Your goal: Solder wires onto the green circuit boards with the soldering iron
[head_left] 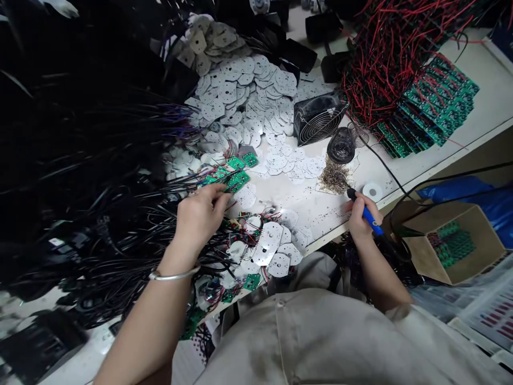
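Note:
My left hand (200, 214), a silver bangle on its wrist, reaches to the small green circuit boards (234, 174) at the edge of a mass of black cables (92, 214). Its fingers are curled, pinching at a board or a wire by the boards; which one I cannot make out. My right hand (360, 216) is closed round a blue-handled soldering iron (371, 219), tip pointing up toward a patch of solder crumbs (334, 179) on the white bench (316, 208). White round LED plates (268, 246) with red and black wires lie between my hands.
A large heap of white plates (244, 91) fills the back. A black fan (318, 120) and an iron stand (340, 144) sit beside it. Red-wired green boards (433, 107) are stacked at the right. A cardboard box (452, 240) holds more boards. A solder spool (372, 191) lies near the bench edge.

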Tool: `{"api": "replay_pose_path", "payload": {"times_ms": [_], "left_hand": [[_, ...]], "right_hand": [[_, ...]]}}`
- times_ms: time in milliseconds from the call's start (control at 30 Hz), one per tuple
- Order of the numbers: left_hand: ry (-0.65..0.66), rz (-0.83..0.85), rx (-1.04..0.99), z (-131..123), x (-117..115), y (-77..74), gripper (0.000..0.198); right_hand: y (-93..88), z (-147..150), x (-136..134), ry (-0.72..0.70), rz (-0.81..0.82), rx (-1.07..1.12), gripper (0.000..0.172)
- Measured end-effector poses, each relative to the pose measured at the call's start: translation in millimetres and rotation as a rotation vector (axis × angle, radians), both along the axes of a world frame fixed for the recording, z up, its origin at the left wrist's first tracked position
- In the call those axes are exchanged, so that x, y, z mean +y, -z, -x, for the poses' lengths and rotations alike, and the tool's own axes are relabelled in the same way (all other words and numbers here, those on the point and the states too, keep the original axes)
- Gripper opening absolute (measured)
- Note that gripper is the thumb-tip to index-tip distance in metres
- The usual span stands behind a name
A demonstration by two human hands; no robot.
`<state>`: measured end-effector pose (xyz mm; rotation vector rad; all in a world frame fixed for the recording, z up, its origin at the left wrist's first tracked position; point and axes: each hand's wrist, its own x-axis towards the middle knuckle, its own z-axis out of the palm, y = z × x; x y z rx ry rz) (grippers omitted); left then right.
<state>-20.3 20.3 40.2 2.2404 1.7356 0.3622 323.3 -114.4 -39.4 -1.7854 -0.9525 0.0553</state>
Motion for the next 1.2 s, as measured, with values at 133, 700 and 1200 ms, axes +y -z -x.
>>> {"api": "replay_pose_path", "payload": {"times_ms": [133, 700, 1200], "left_hand": [[0.096, -0.075, 0.052, 1, -9, 17.5, 0.033], [0.062, -0.027, -0.060, -18, -14, 26.2, 0.020], [-0.004, -0.007, 0.039, -7, -20, 31.0, 0.020]], "right_hand": [[2.5, -3, 0, -0.062, 0.039, 0.043, 0.039], [-28.0, 25, 38, -0.166, -0.063, 0.517, 0.040], [-18.7, 126, 106, -0.747, 0.274, 0.918, 0.035]]}}
